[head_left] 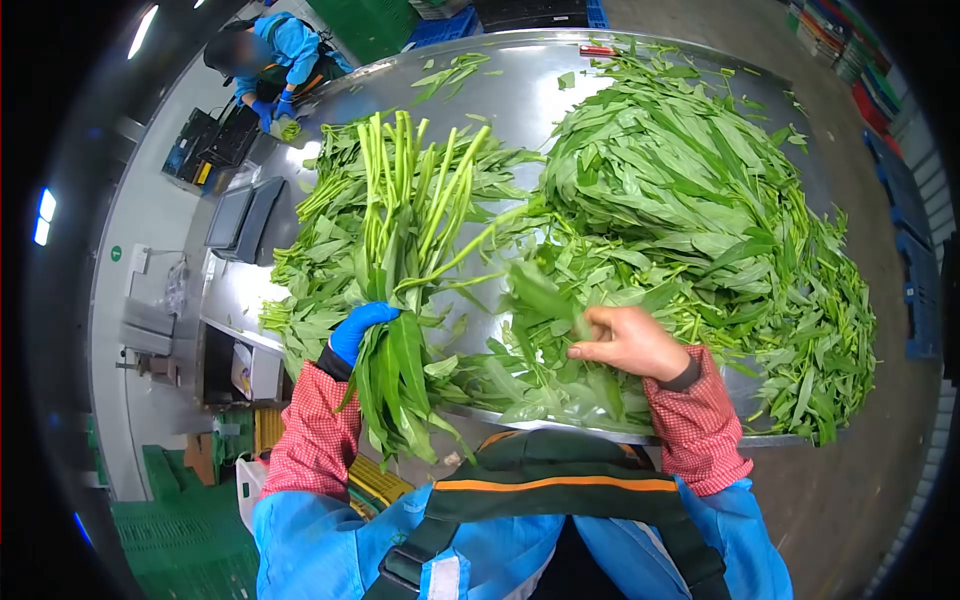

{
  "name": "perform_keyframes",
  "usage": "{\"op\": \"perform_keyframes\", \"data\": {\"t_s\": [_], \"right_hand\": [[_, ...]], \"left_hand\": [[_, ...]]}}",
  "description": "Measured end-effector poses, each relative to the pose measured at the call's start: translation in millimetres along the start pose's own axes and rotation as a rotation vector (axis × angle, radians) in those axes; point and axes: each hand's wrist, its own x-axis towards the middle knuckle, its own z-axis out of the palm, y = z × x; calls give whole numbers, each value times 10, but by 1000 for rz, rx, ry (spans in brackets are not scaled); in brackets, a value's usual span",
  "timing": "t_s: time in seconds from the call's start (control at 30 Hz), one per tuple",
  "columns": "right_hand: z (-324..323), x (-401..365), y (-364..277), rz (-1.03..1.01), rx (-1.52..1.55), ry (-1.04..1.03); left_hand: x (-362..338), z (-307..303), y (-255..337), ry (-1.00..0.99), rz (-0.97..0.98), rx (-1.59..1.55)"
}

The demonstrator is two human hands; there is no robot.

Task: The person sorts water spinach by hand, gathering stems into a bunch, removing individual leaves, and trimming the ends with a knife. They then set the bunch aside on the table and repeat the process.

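My left hand (pixel 362 330), in a blue glove, is closed around a bunch of water spinach (pixel 385 250). The bunch's pale green stems point away from me, and its leaves hang down past the table's near edge. My right hand (pixel 635 342) is bare, with thumb and fingers pinched on a water spinach leaf (pixel 540 292) that is blurred by motion. Beneath my right hand, loose leaves and stems (pixel 560 385) lie on the metal table. A large heap of water spinach (pixel 670 180) rises beyond it to the right.
More bundled greens (pixel 325 240) lie left of my bunch. A red-handled tool (pixel 598 51) rests at the far edge of the metal table (pixel 520 95). A grey scale-like device (pixel 245 218) stands at the left. At the far left corner, a co-worker (pixel 285 60) in blue gloves handles greens.
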Motion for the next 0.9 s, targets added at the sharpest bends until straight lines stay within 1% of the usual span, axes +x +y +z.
{"op": "perform_keyframes", "data": {"t_s": [0.1, 0.13, 0.23, 0.27, 0.33, 0.37, 0.4, 0.43, 0.47, 0.5, 0.53, 0.6, 0.63, 0.67, 0.7, 0.73, 0.77, 0.8, 0.83, 0.87, 0.9], "right_hand": [[185, 107, -15, 61, 203, 178], [373, 231, 104, -48, 340, 347], [285, 427, -13, -44, 497, 562], [178, 436, -88, -6, 439, 619], [85, 564, -90, 48, 400, 561], [66, 605, -103, 76, 378, 532], [139, 679, -145, 147, 382, 423], [191, 732, -190, 135, 397, 219], [354, 749, -237, 45, 364, 304], [496, 753, -245, -46, 329, 386], [516, 780, -200, -52, 428, 329], [530, 817, -119, -63, 629, 206], [408, 745, -91, 3, 500, 241], [284, 712, 45, -117, 405, 373], [59, 618, 132, 11, 646, 406], [-164, 523, 220, 130, 896, 473], [-317, 461, 373, 163, 983, 512], [-383, 423, 599, 149, 894, 450], [-326, 394, 587, 59, 558, 432], [-197, 305, 543, -28, 221, 405], [-75, 228, 486, -114, -115, 370]], "left_hand": [[13, -88, -26, 12, 25, -19], [2, -61, -40, 10, 24, -33], [-2, -41, -48, 8, 22, 65], [-8, -39, -67, 20, 48, 176], [-4, 1, -100, 38, 102, 398], [2, 44, -101, -20, 53, 307], [8, 95, -99, -74, 0, 219], [29, 126, -129, -61, 48, 349], [45, 151, -165, -49, 100, 478], [53, 172, -167, -88, 117, 496], [60, 194, -169, -127, 134, 512], [69, 174, -157, -112, 24, 349], [64, 156, -162, -102, -29, 265], [53, 86, -185, -72, 21, 382], [49, -30, -212, -43, 72, 501], [50, -85, -236, -30, 71, 470], [49, -140, -261, -16, 71, 439], [51, -160, -261, -22, 16, 265], [66, -188, -254, -28, -36, 93], [72, -239, -254, -53, 79, 268], [88, -268, -251, -36, 52, 204]]}}
